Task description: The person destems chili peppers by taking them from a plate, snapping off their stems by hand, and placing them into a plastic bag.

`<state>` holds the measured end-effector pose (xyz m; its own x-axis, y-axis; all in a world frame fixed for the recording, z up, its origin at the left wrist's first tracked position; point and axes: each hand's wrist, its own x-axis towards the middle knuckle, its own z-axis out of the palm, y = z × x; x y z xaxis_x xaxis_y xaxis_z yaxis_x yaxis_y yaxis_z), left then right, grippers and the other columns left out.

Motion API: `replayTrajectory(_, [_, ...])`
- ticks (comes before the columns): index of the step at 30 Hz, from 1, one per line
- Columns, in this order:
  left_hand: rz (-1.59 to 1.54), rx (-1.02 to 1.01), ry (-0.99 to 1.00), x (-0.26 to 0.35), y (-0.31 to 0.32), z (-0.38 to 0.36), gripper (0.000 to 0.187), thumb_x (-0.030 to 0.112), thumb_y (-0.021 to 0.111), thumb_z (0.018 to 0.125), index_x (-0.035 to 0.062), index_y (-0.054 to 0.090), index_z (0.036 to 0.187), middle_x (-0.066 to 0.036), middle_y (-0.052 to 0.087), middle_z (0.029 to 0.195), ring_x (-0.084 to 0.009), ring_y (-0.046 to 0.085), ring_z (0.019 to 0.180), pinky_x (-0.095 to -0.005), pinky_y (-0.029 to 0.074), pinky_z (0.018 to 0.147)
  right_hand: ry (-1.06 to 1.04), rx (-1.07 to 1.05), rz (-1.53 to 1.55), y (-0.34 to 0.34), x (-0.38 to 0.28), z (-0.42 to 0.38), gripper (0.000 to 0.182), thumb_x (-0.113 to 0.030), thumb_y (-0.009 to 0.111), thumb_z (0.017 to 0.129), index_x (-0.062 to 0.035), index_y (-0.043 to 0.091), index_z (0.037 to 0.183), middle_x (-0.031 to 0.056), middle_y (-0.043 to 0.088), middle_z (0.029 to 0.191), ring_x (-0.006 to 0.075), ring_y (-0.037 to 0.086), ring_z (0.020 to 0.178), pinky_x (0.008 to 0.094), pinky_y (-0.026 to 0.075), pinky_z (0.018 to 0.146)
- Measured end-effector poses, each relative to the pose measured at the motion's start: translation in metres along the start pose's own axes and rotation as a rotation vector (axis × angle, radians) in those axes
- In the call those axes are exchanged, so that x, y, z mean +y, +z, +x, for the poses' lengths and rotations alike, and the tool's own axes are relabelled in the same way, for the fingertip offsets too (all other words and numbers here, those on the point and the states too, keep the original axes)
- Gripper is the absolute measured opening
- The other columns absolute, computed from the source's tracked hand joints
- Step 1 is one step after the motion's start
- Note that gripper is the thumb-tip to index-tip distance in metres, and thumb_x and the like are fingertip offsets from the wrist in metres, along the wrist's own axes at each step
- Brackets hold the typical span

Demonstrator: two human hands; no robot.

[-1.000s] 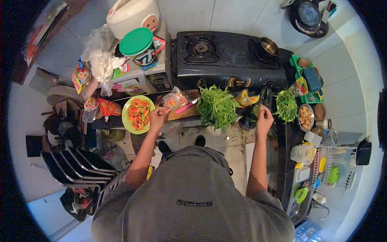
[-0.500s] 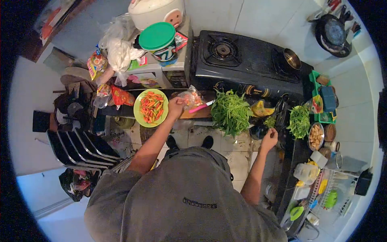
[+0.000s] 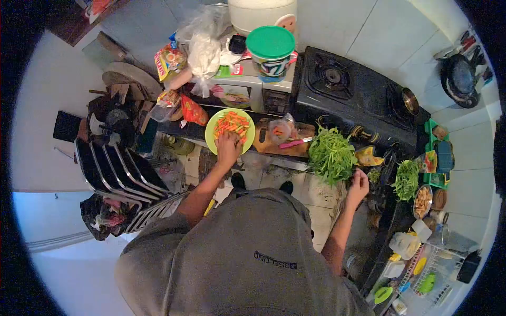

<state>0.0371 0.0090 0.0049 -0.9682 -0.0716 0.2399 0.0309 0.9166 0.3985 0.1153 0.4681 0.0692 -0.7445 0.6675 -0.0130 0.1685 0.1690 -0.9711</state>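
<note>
My left hand (image 3: 229, 149) is over a yellow-green plate (image 3: 211, 131), its fingers bent down into a heap of red and orange chilies (image 3: 232, 122); the fingertips are partly hidden among them. My right hand (image 3: 359, 186) has its fingers curled together at the lower right edge of a big bunch of leafy greens (image 3: 332, 155). Whatever its fingertips pinch, if anything, is too small to make out. Between the hands, a wooden cutting board (image 3: 262, 138) bears a clear plastic bag (image 3: 281, 130) with reddish pieces and a pink-handled knife (image 3: 295, 142).
A black gas stove (image 3: 358, 79) stands behind the greens, with a small pan (image 3: 409, 101) on it. A green-lidded tub (image 3: 271, 43) tops the appliance at the back. To the right are more greens (image 3: 406, 180), a bowl of brownish pieces (image 3: 422, 201) and a dish rack (image 3: 435, 274).
My left hand has left the plastic bag on the cutting board and moved left into the chilies on the plate. My right hand is now closer to the big bunch of greens. The view has shifted.
</note>
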Motion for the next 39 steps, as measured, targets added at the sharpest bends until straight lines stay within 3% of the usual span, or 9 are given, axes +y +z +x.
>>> replayTrajectory(6, [0.034,-0.134,0.029,0.002,-0.019,-0.024,0.024,0.027,0.073,0.079,0.0088,0.07,0.094,-0.014,0.056,0.107,-0.032,0.05,0.108,-0.0507,0.035,0.086,-0.077,-0.157,0.072,0.069,-0.051,-0.03,0.014,-0.013,0.063,0.095,0.0006,0.067,0.1,0.0055,0.069,0.1,0.0113,0.059,0.09,0.0259,0.047,0.083])
replayTrajectory(13, [0.248,-0.066,0.045,0.006,0.014,-0.018,0.023,0.026,0.068,0.08,0.006,0.072,0.089,-0.014,0.062,0.102,-0.0336,0.055,0.101,-0.0519,0.035,0.086,-0.111,-0.321,0.073,0.098,-0.078,-0.073,0.016,-0.016,0.063,0.096,-0.0009,0.068,0.098,0.0016,0.068,0.096,0.0089,0.054,0.081,0.0233,0.042,0.073])
replayTrajectory(16, [0.343,-0.083,0.034,-0.007,0.041,-0.019,0.018,0.02,0.067,0.074,0.0057,0.073,0.083,-0.014,0.064,0.098,-0.034,0.057,0.097,-0.0527,0.035,0.085,-0.053,-0.375,0.076,0.094,-0.074,-0.084,0.017,-0.016,0.062,0.097,0.0003,0.068,0.1,0.0049,0.07,0.102,0.0106,0.059,0.092,0.0254,0.045,0.085])
replayTrajectory(19, [0.357,-0.035,0.032,-0.008,0.045,-0.017,0.015,0.019,0.066,0.069,0.007,0.072,0.077,-0.014,0.064,0.097,-0.034,0.058,0.097,-0.0532,0.035,0.084,-0.061,-0.344,0.055,0.093,-0.075,-0.093,0.017,-0.016,0.063,0.097,0.0001,0.068,0.099,0.0047,0.07,0.101,0.0111,0.06,0.092,0.026,0.045,0.085])
replayTrajectory(25, [0.018,-0.051,-0.093,0.018,-0.003,-0.006,0.02,0.02,0.065,0.078,0.0005,0.067,0.075,-0.015,0.066,0.088,-0.034,0.06,0.091,-0.0527,0.039,0.082,-0.018,-0.378,0.095,0.096,-0.077,-0.108,0.016,-0.016,0.064,0.096,-0.0016,0.069,0.097,0.0018,0.068,0.093,0.0096,0.056,0.087,0.0244,0.043,0.081])
replayTrajectory(27, [-0.429,-0.211,-0.175,0.022,-0.015,-0.001,0.024,0.022,0.068,0.084,-0.0016,0.065,0.08,-0.013,0.064,0.086,-0.028,0.061,0.081,-0.0436,0.045,0.073,-0.023,-0.468,-0.028,0.105,-0.081,-0.112,0.017,-0.017,0.064,0.096,-0.0019,0.069,0.099,0.0008,0.067,0.093,0.0086,0.055,0.086,0.0237,0.042,0.078])
replayTrajectory(30, [-0.91,-0.27,-0.234,0.076,-0.076,0.004,0.022,0.021,0.072,0.086,0.0002,0.065,0.087,-0.009,0.061,0.085,-0.0202,0.058,0.071,-0.0332,0.046,0.063,-0.018,-0.551,0.025,0.128,-0.111,-0.122,0.017,-0.018,0.063,0.097,-0.0017,0.069,0.1,-0.0011,0.063,0.089,0.0073,0.052,0.081,0.0228,0.042,0.074])
replayTrajectory(33, [-0.904,-0.182,-0.03,0.11,-0.107,0.0,0.017,0.016,0.07,0.089,0.0005,0.064,0.092,-0.007,0.057,0.084,-0.015,0.054,0.07,-0.029,0.043,0.064,-0.065,-0.633,0.071,0.149,-0.133,-0.13,0.016,-0.016,0.064,0.096,-0.0012,0.066,0.103,-0.0009,0.062,0.086,0.0071,0.052,0.077,0.0229,0.043,0.07])
replayTrajectory(39, [-0.855,-0.102,0.042,0.132,-0.13,-0.006,0.015,0.013,0.069,0.089,-0.0011,0.064,0.091,-0.007,0.057,0.083,-0.0161,0.054,0.07,-0.0296,0.043,0.062,-0.227,-0.782,0.125,0.17,-0.148,-0.134,0.016,-0.01,0.066,0.095,0.0006,0.062,0.106,0.0035,0.065,0.09,0.0085,0.057,0.079,0.0237,0.048,0.071])
